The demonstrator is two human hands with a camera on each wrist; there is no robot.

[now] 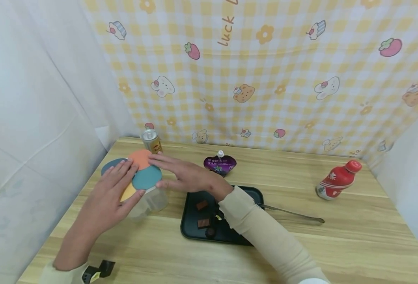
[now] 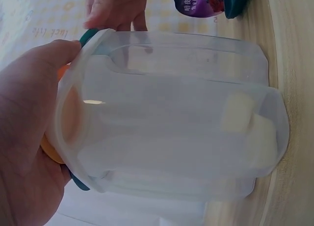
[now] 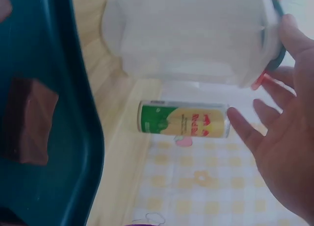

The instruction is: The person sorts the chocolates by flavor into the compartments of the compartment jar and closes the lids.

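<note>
A translucent plastic storage container (image 1: 157, 200) with several lobed compartments stands upright at the table's left. Its top has round lids: a teal lid (image 1: 147, 178), an orange lid (image 1: 140, 158), a yellow lid (image 1: 127, 191) and a dark blue lid (image 1: 111, 164). My left hand (image 1: 106, 197) rests over these lids with its fingers extended. On the far right side of the top, my right hand (image 1: 185, 175) touches the rim with fairly straight fingers. Pale chunks (image 2: 262, 140) lie at the container's bottom in the left wrist view.
Behind the container stands a gold drink can (image 1: 152, 141). A dark tray (image 1: 191, 232) holds chocolate pieces (image 1: 203, 223), partly under my right forearm. Metal tongs (image 1: 294, 213) extend rightward from it. A purple pouch (image 1: 220, 163) and a tilted red bottle (image 1: 338, 180) are farther back.
</note>
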